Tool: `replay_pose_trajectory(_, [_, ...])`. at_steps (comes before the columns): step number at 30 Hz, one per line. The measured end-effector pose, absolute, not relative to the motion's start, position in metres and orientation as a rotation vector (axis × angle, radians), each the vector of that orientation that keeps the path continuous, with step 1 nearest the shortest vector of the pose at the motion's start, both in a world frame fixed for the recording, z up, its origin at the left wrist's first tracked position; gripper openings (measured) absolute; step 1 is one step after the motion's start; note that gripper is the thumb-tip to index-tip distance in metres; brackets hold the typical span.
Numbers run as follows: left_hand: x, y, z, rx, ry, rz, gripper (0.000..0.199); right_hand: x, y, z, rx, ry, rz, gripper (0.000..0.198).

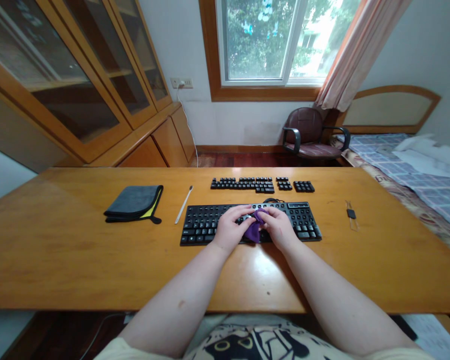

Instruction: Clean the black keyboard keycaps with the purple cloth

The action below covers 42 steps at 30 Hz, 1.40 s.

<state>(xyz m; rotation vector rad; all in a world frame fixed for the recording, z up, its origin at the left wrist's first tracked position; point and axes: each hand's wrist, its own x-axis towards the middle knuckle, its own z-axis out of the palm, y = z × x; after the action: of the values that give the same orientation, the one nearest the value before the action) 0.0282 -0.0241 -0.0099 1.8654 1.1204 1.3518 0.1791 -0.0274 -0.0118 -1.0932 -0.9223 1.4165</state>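
A black keyboard [198, 225] lies in front of me on the table. Over its middle, my left hand [231, 226] and my right hand [279, 227] come together on a bunched purple cloth [253, 232]. The fingers of both hands are closed on the cloth, and one end of it hangs down over the front keys. Whether a small part is wrapped inside the cloth I cannot tell. My hands hide the middle of the keyboard. Behind it, loose black keycaps [243, 184] are laid out in rows and groups.
Left of the keyboard are a thin white brush [183, 205] and a folded grey cloth [133, 200] with a yellow underside. A small wire keycap puller [351, 214] lies at right on the wooden table [78, 265]. Beyond stand a chair [305, 130] and a bed [408, 165].
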Motion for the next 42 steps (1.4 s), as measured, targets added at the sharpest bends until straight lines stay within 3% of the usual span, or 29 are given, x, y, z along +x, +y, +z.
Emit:
replay_pose_trajectory(25, [0.018,-0.018,-0.007,1.884,1.177,1.300,0.028,0.188,-0.020,-0.012,-1.094,-0.906,1.223,0.021])
replay_pose_trajectory(42, [0.001,-0.017,0.004,2.362,1.352,0.620,0.024,0.198,-0.012,-0.014,-1.081,-0.663,1.142,0.024])
